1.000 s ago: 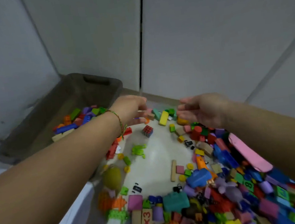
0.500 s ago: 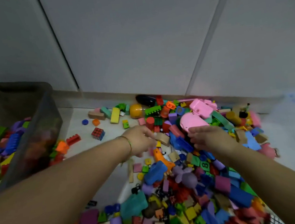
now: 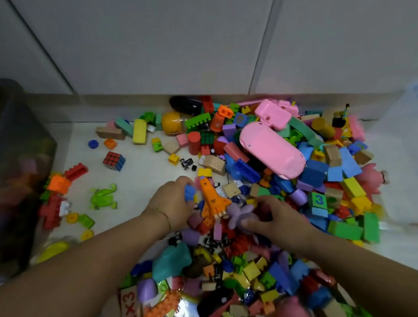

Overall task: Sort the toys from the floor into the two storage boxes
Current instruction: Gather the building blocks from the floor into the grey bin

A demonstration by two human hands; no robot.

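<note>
I note the left hand [image 3: 173,202] curled tight round a blue block [image 3: 188,193]. An orange rocket [image 3: 211,200] lies just right of that grip. Beyond it the right hand [image 3: 273,220] has its thumb on a purple figure [image 3: 237,214] and appears to pinch it, though blur limits certainty. The toy pile [image 3: 283,175] surrounds both hands. The dark storage box [image 3: 29,143] stands well left.

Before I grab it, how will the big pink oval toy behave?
The big pink oval toy looks like hollow hard plastic: probably stiff and light. Its smooth rounded shell may slip, and it rests on loose blocks, so nudging could slide it.
</note>
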